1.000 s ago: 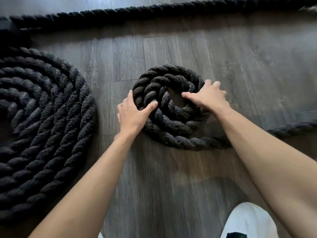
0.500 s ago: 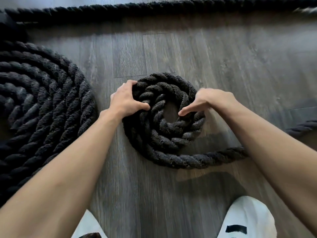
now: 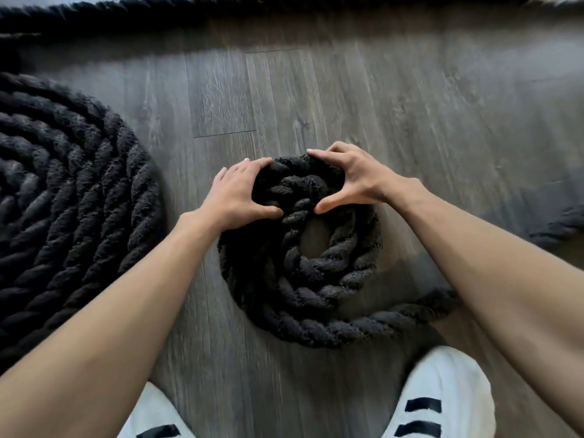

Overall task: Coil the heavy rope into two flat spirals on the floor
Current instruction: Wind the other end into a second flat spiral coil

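Two coils on the floor (image 3: 410, 121): the big coil (image 3: 63, 197) at left looks finished; the small coil (image 3: 303, 279) lies by the feet, only a few turns. Left hand (image 3: 235, 192) and right hand (image 3: 350, 180) both clasp its far arc, thumbs inside. Second spiral underway; next, probably rotate it and feed in the loose tail (image 3: 410, 314). No writing legible; shoes (image 3: 442, 390) striped only.

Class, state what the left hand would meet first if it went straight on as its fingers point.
The left hand points away over bare floor; first in line, probably, is the straight rope at the top.
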